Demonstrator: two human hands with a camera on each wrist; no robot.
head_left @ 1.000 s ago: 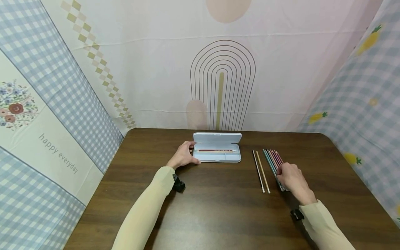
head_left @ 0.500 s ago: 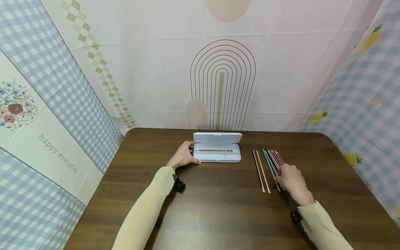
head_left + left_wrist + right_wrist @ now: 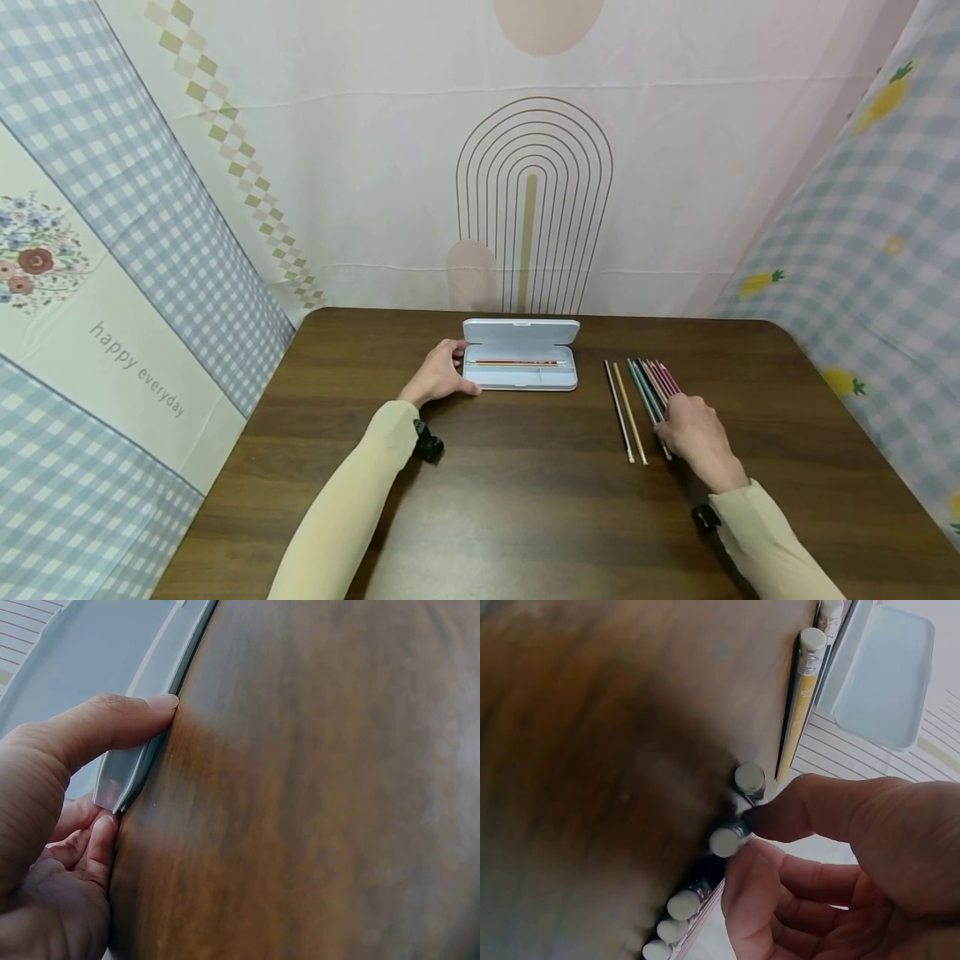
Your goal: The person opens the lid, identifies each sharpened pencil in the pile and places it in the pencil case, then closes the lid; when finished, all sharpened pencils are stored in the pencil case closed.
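Between the case [image 3: 521, 367] and the pencil row [image 3: 649, 392] we see bare table [image 3: 525, 483], and more across the near side (two loose pencils [image 3: 626, 408] lie in that gap). Fabric walls [image 3: 862, 250] close three sides.

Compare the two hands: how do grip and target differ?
The left hand grips the end of the open pencil case, thumb on its rim; the right hand pinches one pencil in the pencil row. Left sits by the case, right further right on the table. Both wear beige sleeves.
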